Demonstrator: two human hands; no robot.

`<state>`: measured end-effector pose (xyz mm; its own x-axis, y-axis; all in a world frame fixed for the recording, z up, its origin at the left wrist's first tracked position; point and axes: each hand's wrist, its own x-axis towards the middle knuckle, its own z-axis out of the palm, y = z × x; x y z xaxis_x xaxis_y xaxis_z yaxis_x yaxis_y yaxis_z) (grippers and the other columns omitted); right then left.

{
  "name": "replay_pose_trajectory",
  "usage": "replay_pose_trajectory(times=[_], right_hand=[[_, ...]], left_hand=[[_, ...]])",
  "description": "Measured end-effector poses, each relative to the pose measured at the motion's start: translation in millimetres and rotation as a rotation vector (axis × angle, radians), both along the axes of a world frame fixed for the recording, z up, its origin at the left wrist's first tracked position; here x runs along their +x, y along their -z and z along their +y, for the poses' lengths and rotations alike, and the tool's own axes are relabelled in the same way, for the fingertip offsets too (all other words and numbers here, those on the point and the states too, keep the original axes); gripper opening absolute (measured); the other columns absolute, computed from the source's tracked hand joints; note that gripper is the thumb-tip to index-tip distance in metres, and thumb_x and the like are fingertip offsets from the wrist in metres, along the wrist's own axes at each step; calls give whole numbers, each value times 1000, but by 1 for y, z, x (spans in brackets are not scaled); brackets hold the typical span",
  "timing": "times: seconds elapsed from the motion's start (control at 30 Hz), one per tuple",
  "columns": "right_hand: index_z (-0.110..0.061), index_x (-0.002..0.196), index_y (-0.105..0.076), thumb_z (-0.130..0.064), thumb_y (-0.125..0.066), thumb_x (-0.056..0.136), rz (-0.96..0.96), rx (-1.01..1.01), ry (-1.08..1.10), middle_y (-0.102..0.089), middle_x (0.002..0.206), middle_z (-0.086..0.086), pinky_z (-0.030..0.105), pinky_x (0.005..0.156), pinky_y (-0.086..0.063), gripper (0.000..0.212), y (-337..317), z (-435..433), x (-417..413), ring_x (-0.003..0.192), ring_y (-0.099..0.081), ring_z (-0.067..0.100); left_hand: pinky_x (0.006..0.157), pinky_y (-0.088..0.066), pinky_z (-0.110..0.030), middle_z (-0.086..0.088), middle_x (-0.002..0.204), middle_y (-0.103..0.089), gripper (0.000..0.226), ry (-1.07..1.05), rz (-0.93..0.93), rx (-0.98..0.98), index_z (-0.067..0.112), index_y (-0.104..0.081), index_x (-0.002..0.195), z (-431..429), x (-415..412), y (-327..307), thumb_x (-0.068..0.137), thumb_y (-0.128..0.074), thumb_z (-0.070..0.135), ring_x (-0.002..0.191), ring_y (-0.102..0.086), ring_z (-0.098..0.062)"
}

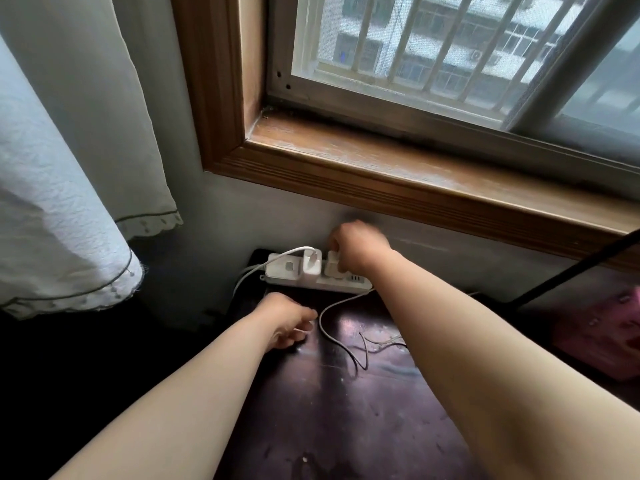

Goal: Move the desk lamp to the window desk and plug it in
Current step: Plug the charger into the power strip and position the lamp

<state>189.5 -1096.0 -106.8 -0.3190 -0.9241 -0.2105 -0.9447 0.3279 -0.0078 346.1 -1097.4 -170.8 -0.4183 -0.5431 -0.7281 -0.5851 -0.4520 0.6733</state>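
Note:
A white power strip [287, 271] lies at the back of the dark wooden desk [346, 417], against the wall under the window. My right hand [356, 249] is closed on a white plug [334, 263] sitting on the strip. Beside it, a white adapter [310, 265] with its own cord is plugged in. My left hand [289, 320] rests on the desk in front of the strip, fingers curled around a thin white cord [329, 327] that loops across the desk. The lamp itself is not in view.
A wooden window sill [415, 161] overhangs the wall just above the strip. A pale curtain [69, 168] hangs at the left. A black rod or cable [571, 268] slants in from the right, above a pink object [609, 334] at the desk's right edge.

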Motion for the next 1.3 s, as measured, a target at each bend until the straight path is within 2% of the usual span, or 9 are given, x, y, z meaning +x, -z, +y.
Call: replay_pose_trajectory(times=[0.23, 0.37, 0.47, 0.6, 0.8, 0.9, 1.0, 1.17, 1.3], right_hand=[[-11, 119, -69, -4, -67, 88, 11, -12, 18, -68, 123, 15, 34, 87, -54, 32, 0, 2, 2, 113, -65, 34], [-14, 120, -69, -6, -64, 90, 39, -35, 26, -68, 123, 13, 33, 87, -53, 31, -1, 4, 6, 113, -66, 33], [-13, 119, -69, -5, -60, 91, 67, -43, 19, -69, 123, 13, 34, 88, -53, 31, -1, 7, 10, 114, -66, 33], [-12, 117, -69, -8, -54, 92, 168, -105, -54, -68, 124, 12, 39, 109, -38, 29, 4, 18, 17, 120, -60, 32], [-11, 136, -51, -11, -57, 87, 189, -260, -68, -51, 141, 16, 43, 113, -33, 49, 14, 55, 11, 134, -45, 37], [-5, 152, -33, -10, -55, 89, 195, -331, -49, -26, 162, 22, 45, 127, -11, 66, 13, 79, 9, 154, -18, 37], [-6, 158, -15, -8, -48, 94, 153, -286, -18, -6, 168, 18, 41, 129, -1, 72, 9, 104, 5, 157, -3, 31], [-1, 156, -20, -8, -44, 97, 121, -291, 35, -17, 165, 19, 44, 127, -6, 64, 6, 156, -8, 155, -14, 33], [-4, 134, -48, -14, -57, 90, 138, -254, 59, -50, 141, 16, 42, 118, -32, 47, 7, 208, -18, 135, -45, 35]], left_hand=[[50, -34, -18, -1, 71, -61, 7, 2, 11, -6, 15, -59, 93, 0, -6, 0, 89, -62, 20, 51, -48, -10], [52, -32, -19, -2, 71, -58, 13, 4, 33, -7, 16, -56, 78, 2, -9, -4, 89, -62, 17, 50, -45, -11], [48, -29, -18, -4, 69, -58, 11, 1, 59, -28, 14, -56, 79, 7, -11, -5, 88, -63, 16, 52, -47, -15], [41, -29, -14, -6, 62, -54, 15, 2, 84, -58, 10, -57, 72, 16, -15, -7, 85, -63, 13, 51, -47, -20], [46, -35, -18, -5, 72, -61, 14, -6, 69, -99, 14, -56, 74, 37, -19, -20, 86, -63, 13, 51, -47, -14], [49, -36, -20, -11, 74, -59, 14, -37, 89, -125, 13, -55, 72, 51, -24, -25, 82, -64, 8, 48, -43, -16], [43, -23, -14, -7, 55, -58, 12, -35, 106, -127, 11, -56, 72, 67, -29, -33, 81, -61, 5, 43, -37, -14], [35, -22, -7, -6, 64, -54, 6, -61, 144, -158, 12, -59, 88, 103, -43, -47, 84, -61, 8, 33, -39, -9], [36, -24, -11, -5, 67, -57, 6, -79, 160, -171, 13, -61, 88, 144, -47, -58, 84, -61, 9, 45, -42, -12]])
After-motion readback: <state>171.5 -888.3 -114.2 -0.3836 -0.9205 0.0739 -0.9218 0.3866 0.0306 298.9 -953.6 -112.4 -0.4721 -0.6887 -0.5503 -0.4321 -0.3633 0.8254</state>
